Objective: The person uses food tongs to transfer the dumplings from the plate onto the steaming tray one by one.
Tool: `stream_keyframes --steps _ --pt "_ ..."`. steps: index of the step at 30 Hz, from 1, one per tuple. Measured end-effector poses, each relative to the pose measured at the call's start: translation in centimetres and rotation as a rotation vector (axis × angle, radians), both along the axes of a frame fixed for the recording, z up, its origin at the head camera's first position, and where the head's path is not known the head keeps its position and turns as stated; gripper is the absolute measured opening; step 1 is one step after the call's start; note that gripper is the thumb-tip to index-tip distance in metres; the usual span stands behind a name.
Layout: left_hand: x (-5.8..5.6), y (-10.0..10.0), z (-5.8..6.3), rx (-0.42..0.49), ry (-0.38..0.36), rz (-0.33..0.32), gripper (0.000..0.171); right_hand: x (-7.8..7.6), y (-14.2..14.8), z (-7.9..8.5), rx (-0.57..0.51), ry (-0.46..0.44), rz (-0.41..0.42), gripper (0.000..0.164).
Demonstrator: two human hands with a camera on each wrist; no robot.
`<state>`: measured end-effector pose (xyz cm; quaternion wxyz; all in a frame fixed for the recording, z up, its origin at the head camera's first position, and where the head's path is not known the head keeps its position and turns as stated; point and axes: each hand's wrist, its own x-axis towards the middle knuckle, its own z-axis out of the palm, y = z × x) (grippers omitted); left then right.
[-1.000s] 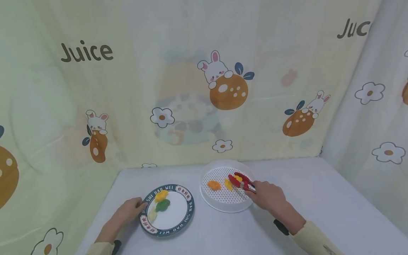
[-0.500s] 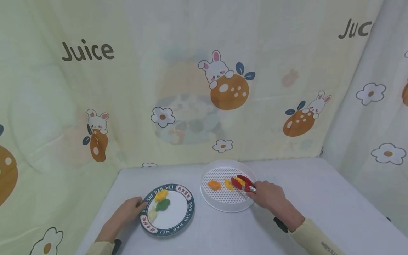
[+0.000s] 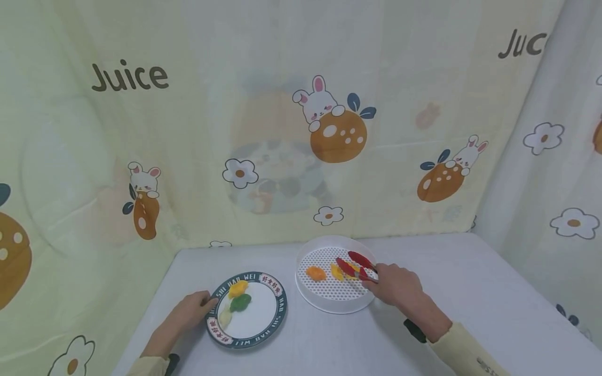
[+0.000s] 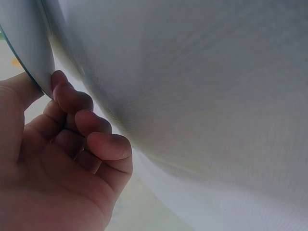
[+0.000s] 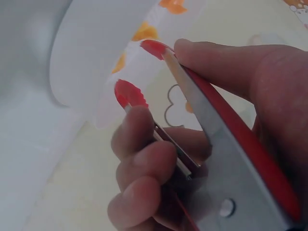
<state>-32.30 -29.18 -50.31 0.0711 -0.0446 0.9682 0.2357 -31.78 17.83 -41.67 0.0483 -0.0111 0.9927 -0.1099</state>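
My left hand (image 3: 190,309) pinches the left rim of a round plate (image 3: 278,313) with a dark green patterned border. On the plate lie toy-like dumplings: a yellow one (image 3: 238,288), a green one (image 3: 240,302) and a pale one (image 3: 224,317). My right hand (image 3: 396,284) holds metal tongs with red tips (image 5: 154,48) and a red handle. The tips stand apart over a white round steamer tray (image 3: 329,308) with a perforated floor. In it are an orange dumpling (image 3: 316,273), a yellow dumpling (image 3: 336,271) and another yellow piece, partly hidden behind the tongs.
A white-covered table (image 3: 310,344) carries the plate at the left and the steamer tray to its right, a narrow gap between them. A curtain (image 3: 273,120) printed with rabbits and flowers hangs behind and along both sides.
The tongs' tips came closer together around the right yellow piece half a second ago, and now are spread wider. The left hand and plate stay in place.
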Motion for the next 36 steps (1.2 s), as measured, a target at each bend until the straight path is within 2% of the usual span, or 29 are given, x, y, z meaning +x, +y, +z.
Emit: stream_keyframes --steps 10,14,19,28,36 --pt "0.2 0.5 0.7 0.011 0.004 -0.006 0.024 1.1 -1.8 0.5 -0.029 0.068 0.019 0.087" --pt "0.2 0.5 0.8 0.004 -0.010 0.008 0.024 2.0 -3.6 0.1 -0.062 0.063 0.047 0.093" --pt "-0.1 0.4 0.4 0.006 -0.008 0.004 0.025 3.4 -6.4 -0.7 -0.098 0.030 0.080 0.099" --pt "-0.1 0.5 0.2 0.005 -0.010 0.006 0.025 5.1 -10.8 -2.7 -0.174 -0.052 0.215 0.091" --pt "-0.1 0.0 0.1 0.006 -0.014 0.018 0.025 5.0 -13.0 -4.1 -0.171 -0.056 0.314 0.079"
